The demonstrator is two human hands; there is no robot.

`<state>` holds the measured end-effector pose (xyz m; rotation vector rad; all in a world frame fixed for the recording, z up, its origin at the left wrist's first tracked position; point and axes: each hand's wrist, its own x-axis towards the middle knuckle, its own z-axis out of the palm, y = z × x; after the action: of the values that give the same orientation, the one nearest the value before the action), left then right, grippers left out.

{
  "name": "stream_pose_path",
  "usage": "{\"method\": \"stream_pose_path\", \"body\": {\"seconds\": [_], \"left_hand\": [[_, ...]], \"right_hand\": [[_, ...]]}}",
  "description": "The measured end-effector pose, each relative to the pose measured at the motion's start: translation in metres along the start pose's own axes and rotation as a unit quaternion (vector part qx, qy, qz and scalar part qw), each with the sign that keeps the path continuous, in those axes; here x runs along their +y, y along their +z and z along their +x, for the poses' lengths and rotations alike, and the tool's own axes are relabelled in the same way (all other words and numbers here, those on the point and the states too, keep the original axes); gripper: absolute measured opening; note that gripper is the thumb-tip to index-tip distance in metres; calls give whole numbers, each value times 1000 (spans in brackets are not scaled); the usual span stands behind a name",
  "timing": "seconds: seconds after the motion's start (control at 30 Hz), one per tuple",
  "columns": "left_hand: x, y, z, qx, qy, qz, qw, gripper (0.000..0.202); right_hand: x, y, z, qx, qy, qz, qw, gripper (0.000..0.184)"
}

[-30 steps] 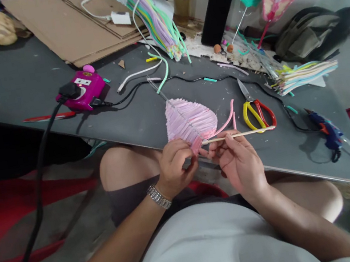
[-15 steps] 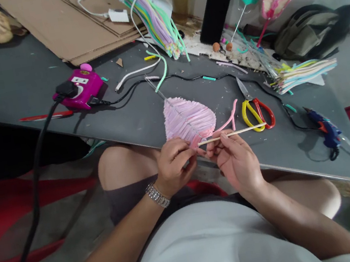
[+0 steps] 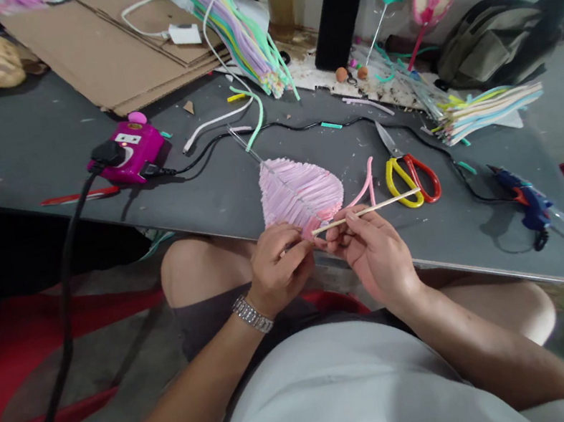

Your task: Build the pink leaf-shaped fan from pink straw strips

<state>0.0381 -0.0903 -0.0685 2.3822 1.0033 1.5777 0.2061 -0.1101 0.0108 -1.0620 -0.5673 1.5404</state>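
A pink leaf made of straws (image 3: 299, 195) lies at the near edge of the grey table (image 3: 30, 146). My left hand (image 3: 277, 267), with a metal watch on its wrist, pinches the leaf's lower end with closed fingers. My right hand (image 3: 374, 253) pinches a thin wooden stick (image 3: 369, 210) that points right, its left tip meeting the leaf's base. A loose pink straw (image 3: 366, 185) curves beside the leaf.
Yellow and red scissors (image 3: 410, 177) lie right of the stick; a blue glue gun (image 3: 526, 206) lies further right. A magenta power strip (image 3: 132, 148) with a black cable sits left. Straw bundles (image 3: 242, 32), cardboard (image 3: 121, 43), a phone (image 3: 338, 15) and a bag (image 3: 497, 42) stand behind.
Both hands keep their grips. The stick's far end has tilted up slightly and the view has shifted a little.
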Motion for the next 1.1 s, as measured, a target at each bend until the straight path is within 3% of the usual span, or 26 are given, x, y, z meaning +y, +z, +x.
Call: {"method": "stream_pose_path", "body": {"seconds": [0.37,0.63,0.87,1.1], "left_hand": [[3,0,5,-8,-20,0,1000,13],[9,-5,9,-18,-52,-2,999,13],[8,-4,8,-19,-47,5,999,12],[6,0,7,-2,-32,-2,999,14]], "right_hand": [[-10,-3,0,-21,-20,-69,997,20],[-6,-7,3,-23,4,11,1000,16],[0,-12,6,-37,25,18,999,16],[-4,-2,2,-38,-24,-54,998,21]]}}
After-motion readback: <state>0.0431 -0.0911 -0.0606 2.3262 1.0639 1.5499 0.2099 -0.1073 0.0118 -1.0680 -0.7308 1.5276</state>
